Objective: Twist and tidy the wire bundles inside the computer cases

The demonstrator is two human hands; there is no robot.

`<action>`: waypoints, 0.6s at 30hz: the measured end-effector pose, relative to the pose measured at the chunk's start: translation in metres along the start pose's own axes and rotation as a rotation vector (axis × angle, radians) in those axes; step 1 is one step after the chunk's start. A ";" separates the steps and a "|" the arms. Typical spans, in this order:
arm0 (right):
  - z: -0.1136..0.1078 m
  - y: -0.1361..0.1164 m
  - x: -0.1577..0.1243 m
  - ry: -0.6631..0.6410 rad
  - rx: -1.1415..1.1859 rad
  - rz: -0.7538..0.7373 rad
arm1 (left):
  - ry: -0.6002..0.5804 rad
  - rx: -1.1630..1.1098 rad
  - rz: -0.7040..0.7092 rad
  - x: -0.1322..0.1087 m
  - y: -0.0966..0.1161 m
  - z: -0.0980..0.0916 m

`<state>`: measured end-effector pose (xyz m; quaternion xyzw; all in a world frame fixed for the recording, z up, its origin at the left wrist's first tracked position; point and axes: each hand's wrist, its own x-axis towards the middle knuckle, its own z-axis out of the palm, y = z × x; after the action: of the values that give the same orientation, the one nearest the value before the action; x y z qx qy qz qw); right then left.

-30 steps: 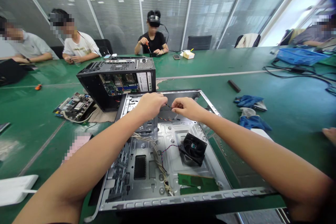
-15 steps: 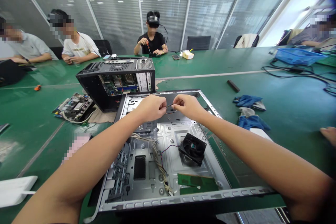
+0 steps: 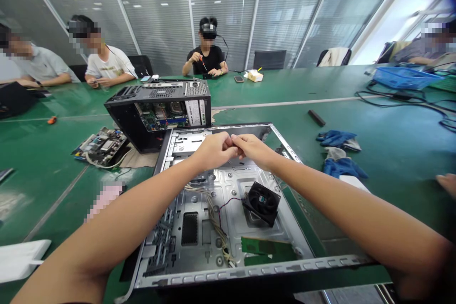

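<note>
My left hand (image 3: 218, 149) and my right hand (image 3: 252, 148) meet above the far part of an open computer case (image 3: 185, 261) that lies flat. The fingers of both are closed and touching; they hide the thin cable seen between them half a second ago. Nearer to me in the case rests a black cooling fan (image 3: 262, 202) with a thin wire leading left. A bundle of pale cables (image 3: 215, 221) runs along the case floor. Green memory sticks (image 3: 267, 246) lie by its near rim.
Behind stands a second, upright computer case (image 3: 124, 118). A motherboard (image 3: 103, 145) lies to its left. Blue-and-grey gloves (image 3: 342, 166), a dark bar (image 3: 316, 118) and a blue basket (image 3: 402, 77) are on the right. Other people sit around the green table (image 3: 285, 99), one holding a screwdriver (image 3: 203, 62).
My hands have come together; a gap with the thin cable stretched across it showed between them before. The fan and memory sticks stay put.
</note>
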<state>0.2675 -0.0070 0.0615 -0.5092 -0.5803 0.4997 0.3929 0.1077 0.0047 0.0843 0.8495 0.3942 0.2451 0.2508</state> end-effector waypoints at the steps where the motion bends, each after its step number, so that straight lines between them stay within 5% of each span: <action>1: -0.001 0.000 0.000 -0.004 0.022 0.004 | -0.033 0.006 0.070 -0.001 0.002 0.001; 4: -0.009 0.001 0.002 -0.025 0.026 0.041 | -0.045 0.055 0.162 -0.002 0.002 0.003; 8: -0.018 0.004 0.002 -0.146 -0.010 0.084 | 0.135 0.156 0.144 0.005 -0.013 -0.001; 14: -0.020 0.000 -0.005 -0.408 0.043 0.037 | 0.082 0.169 0.317 0.015 -0.026 -0.006; 18: -0.021 -0.005 -0.008 -0.449 0.082 0.015 | 0.088 0.161 0.333 0.016 -0.023 -0.007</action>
<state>0.2878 -0.0113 0.0704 -0.3728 -0.6287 0.6266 0.2705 0.0999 0.0322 0.0789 0.9087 0.2773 0.2879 0.1203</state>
